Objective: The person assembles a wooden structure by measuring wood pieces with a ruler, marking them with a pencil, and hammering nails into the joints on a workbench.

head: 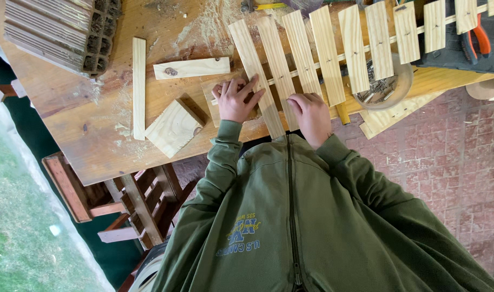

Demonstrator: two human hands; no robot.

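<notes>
I cannot see what lies under the slats at centre frame; my green sleeves and jacket hide the table's near edge. The slatted panel [333, 51] runs from centre to the upper right, its far end cut off, pale slats fixed on a thin rail. A bowl of nails [385, 86] sits half hidden beneath it. Red-handled pliers [476, 38] lie on a dark case at upper right. My left hand [235, 100] lies flat, fingers spread, pressing the leftmost slat and a wood block. My right hand [313, 114] is curled loosely, knuckles up, resting on the next slats; I cannot tell whether it grips anything.
</notes>
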